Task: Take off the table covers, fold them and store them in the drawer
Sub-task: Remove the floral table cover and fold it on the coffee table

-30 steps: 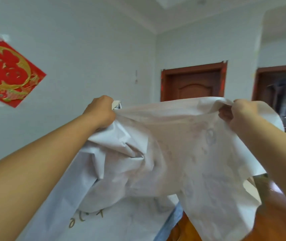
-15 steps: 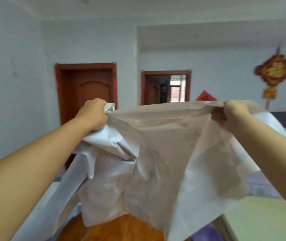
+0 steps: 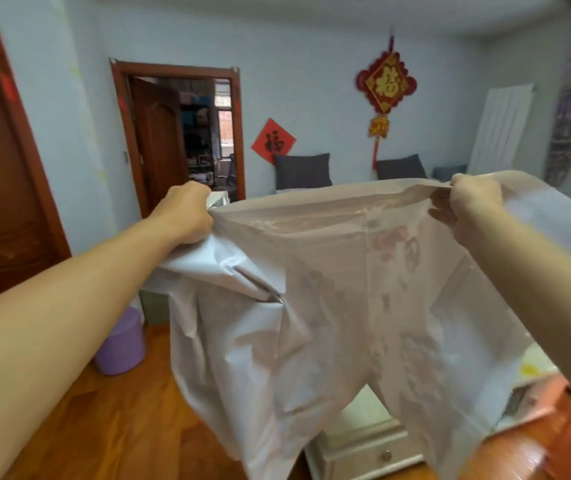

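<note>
grip: left hand (image 3: 187, 213) and right hand (image 3: 473, 202) each pinch a top corner of the table cover (image 3: 329, 306)
cover: hanging mid-air, crumpled
step: looks like pre-fold
next: probably bring corners together; drawer (image 3: 377, 455) waits below

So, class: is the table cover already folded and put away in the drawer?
No: both the left hand and right hand hold the table cover up, hanging unfolded in the air.
</note>
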